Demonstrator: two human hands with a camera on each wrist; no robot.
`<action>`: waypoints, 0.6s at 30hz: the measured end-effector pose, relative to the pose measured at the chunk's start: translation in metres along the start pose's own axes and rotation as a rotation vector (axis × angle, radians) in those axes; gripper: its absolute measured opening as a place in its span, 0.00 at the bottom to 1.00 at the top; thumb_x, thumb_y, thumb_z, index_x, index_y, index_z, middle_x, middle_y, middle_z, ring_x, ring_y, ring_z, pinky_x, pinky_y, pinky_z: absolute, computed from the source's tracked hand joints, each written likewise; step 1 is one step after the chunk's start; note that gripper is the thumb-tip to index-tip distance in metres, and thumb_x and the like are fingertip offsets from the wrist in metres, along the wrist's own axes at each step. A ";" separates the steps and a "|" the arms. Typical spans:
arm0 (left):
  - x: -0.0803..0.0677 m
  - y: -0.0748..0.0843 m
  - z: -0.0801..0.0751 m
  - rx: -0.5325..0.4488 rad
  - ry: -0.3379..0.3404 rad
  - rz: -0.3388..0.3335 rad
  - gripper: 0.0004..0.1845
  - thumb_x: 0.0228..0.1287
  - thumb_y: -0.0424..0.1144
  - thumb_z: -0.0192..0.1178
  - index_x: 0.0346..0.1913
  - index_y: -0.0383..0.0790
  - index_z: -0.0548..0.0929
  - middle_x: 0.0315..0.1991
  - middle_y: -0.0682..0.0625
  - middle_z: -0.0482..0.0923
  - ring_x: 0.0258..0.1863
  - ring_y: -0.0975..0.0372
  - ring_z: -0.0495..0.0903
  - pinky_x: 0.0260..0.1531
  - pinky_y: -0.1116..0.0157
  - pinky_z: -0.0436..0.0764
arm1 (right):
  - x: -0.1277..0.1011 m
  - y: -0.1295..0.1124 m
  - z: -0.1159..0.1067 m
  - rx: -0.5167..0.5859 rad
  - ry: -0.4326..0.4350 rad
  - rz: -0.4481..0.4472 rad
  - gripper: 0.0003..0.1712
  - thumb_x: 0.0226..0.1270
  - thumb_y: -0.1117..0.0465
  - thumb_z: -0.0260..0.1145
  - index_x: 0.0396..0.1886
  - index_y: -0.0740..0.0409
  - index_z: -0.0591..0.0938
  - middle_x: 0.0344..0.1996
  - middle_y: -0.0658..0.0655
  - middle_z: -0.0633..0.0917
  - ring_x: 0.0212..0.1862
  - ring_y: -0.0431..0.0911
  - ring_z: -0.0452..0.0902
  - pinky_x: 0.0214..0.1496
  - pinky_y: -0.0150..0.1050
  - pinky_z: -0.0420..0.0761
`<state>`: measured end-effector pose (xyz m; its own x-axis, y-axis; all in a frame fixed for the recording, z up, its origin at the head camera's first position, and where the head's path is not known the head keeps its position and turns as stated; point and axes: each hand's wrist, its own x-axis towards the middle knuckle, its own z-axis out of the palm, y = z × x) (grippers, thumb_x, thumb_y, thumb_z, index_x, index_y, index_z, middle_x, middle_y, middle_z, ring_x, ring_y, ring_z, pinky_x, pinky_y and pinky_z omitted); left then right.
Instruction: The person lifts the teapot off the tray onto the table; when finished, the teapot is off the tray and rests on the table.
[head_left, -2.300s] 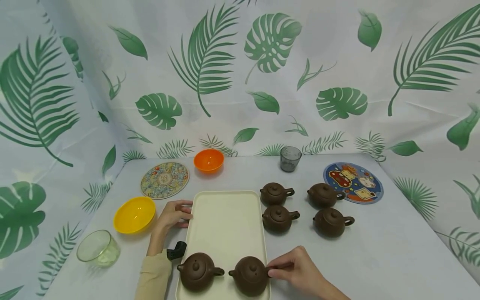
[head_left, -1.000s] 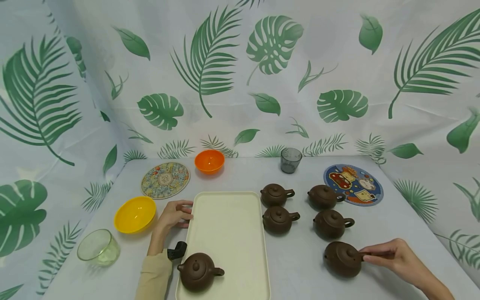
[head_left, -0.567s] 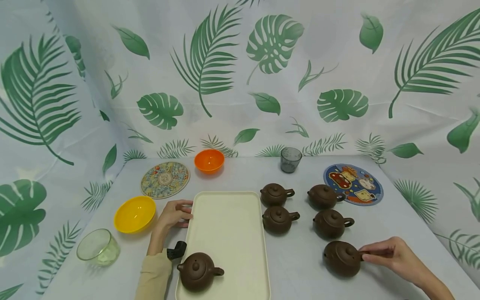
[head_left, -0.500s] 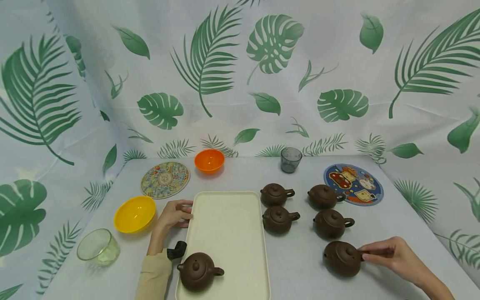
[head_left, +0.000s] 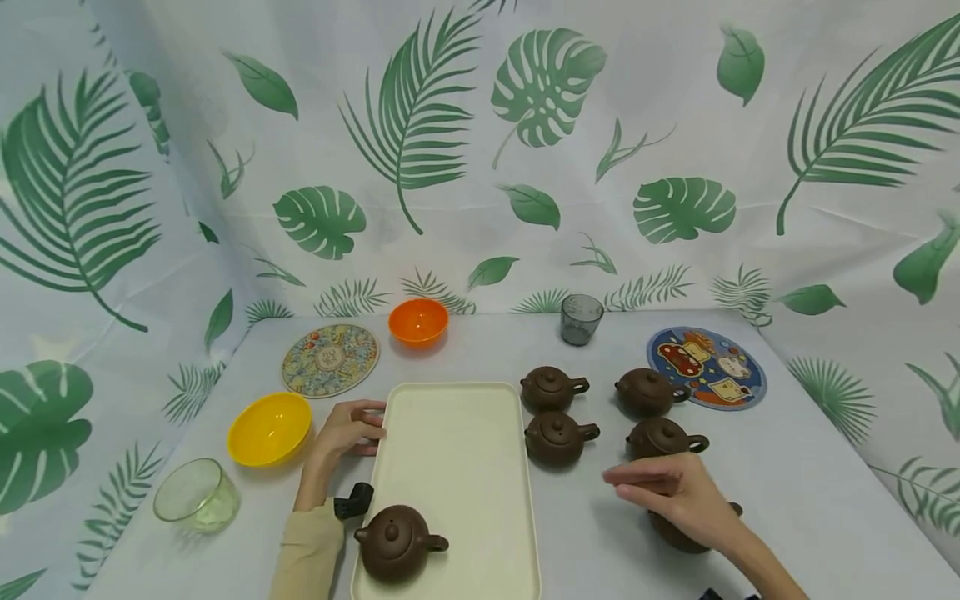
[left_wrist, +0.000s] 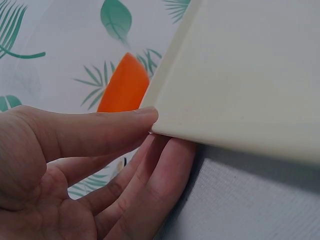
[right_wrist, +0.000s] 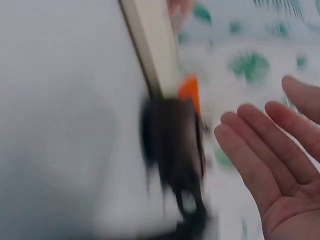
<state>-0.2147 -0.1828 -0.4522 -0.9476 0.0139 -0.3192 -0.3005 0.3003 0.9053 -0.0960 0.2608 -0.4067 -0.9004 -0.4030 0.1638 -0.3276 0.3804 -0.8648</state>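
Pinching the tray (left_wrist: 240,70) edge, the left hand (left_wrist: 85,165) shows close-up; the head view shows the right hand (head_left: 675,496) empty, fingers loose.

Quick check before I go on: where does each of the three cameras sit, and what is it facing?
Head: above the table, looking forward and down; shows both hands and the left sleeve.
Left wrist: beside the left hand, whose thumb and fingers pinch the tray edge.
Right wrist: blurred, facing the open right hand and a teapot.
Shared: all three show the tray and orange bowl.
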 end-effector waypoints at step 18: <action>0.002 -0.003 0.000 0.007 0.006 0.003 0.26 0.54 0.24 0.64 0.59 0.31 0.77 0.36 0.42 0.79 0.26 0.60 0.81 0.27 0.62 0.86 | 0.059 -0.036 0.170 -0.015 -0.231 -0.287 0.14 0.59 0.62 0.71 0.42 0.68 0.86 0.38 0.58 0.88 0.42 0.37 0.84 0.41 0.25 0.82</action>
<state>-0.2158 -0.1835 -0.4559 -0.9490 0.0092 -0.3151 -0.2972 0.3069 0.9041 -0.0890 0.0821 -0.4467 -0.6831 -0.6720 0.2861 -0.5636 0.2358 -0.7917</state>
